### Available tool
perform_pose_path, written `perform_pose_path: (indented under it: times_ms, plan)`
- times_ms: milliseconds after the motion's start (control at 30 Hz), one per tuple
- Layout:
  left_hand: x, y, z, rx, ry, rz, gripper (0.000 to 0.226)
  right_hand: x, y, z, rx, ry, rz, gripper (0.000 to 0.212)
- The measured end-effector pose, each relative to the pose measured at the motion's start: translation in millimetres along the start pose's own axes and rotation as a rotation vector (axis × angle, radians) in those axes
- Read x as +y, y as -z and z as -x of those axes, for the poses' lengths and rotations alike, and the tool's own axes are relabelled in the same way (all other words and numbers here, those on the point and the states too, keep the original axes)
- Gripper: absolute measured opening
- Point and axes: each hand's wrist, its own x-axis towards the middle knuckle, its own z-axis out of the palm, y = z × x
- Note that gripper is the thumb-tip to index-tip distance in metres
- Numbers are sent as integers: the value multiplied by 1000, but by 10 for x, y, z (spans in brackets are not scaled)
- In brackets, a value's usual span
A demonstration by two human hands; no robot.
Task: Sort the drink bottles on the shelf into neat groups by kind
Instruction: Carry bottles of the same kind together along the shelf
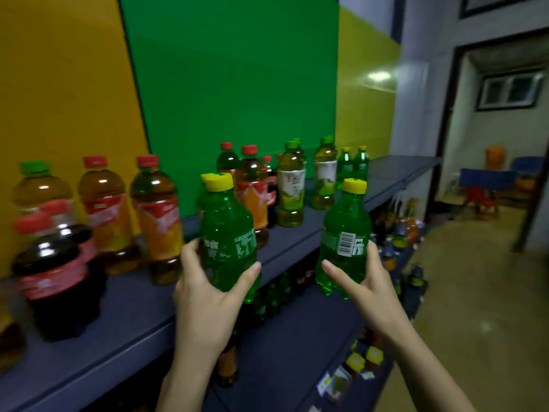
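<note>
— Green plastic: left hand (205, 292) grips one yellow-capped bottle (228, 233), right hand (365, 281) grips its twin (344, 230), both in the air before the shelf (118, 307).
— Risk: such low grips might let one tip, toppling the red-capped bottles (157, 215).

Head-worn view, close above shelf (133, 307)

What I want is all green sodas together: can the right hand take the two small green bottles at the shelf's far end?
Probably not yet: the right hand holds a yellow-capped green bottle, so its grip is taken. The shelf front toward the small green bottles looks free.
</note>
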Motion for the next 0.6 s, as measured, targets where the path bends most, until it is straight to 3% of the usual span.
perform_pose_path:
  times_ms: [133, 333, 500, 600]
  plan:
    - [148, -905, -24, -73, -17, 59, 63, 249, 777, -222, 58, -13, 54, 48]
    - [365, -2121, -15, -151, -4, 108, 62, 639, 1790, -624, 98, -14, 161, 53]
    - [454, -2903, -103, -192, -10, 114, 60, 943, 2278, -994, 108, -26, 208, 76]
    - [443, -3303, -220, -201, -19, 93, 62, 1138, 2464, -1250, 109, -22, 195, 68]
